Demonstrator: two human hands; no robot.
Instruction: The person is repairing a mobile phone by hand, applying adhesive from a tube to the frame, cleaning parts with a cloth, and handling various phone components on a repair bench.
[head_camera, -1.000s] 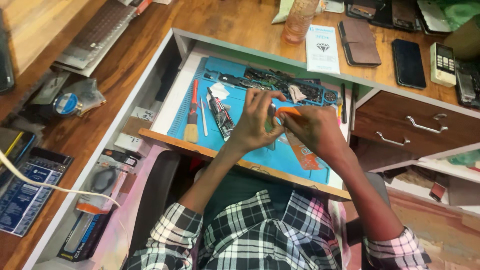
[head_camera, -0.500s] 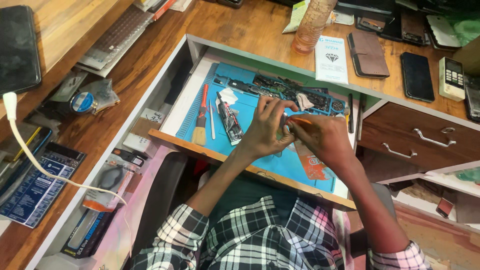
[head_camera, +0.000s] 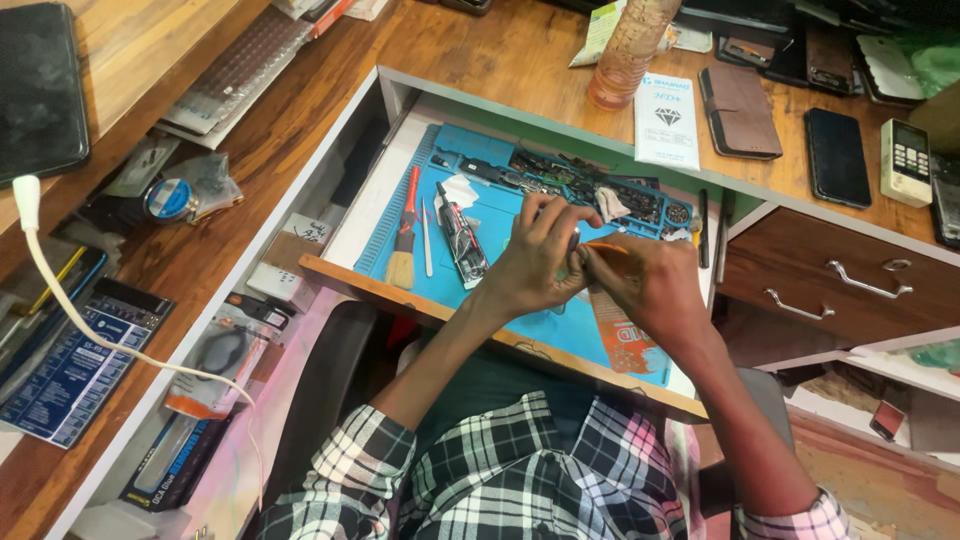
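Orange tool (head_camera: 607, 247) pinched in my right hand (head_camera: 655, 285); my left hand (head_camera: 535, 260) grips something small, unidentifiable, over blue mat (head_camera: 545, 335).

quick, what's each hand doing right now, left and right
Left hand: closed around a small item over the blue mat; the item cannot be identified.
Right hand: closed on a thin orange tool.

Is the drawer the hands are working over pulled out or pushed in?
Pulled out: the drawer juts from under the desk, its blue mat fully exposed.
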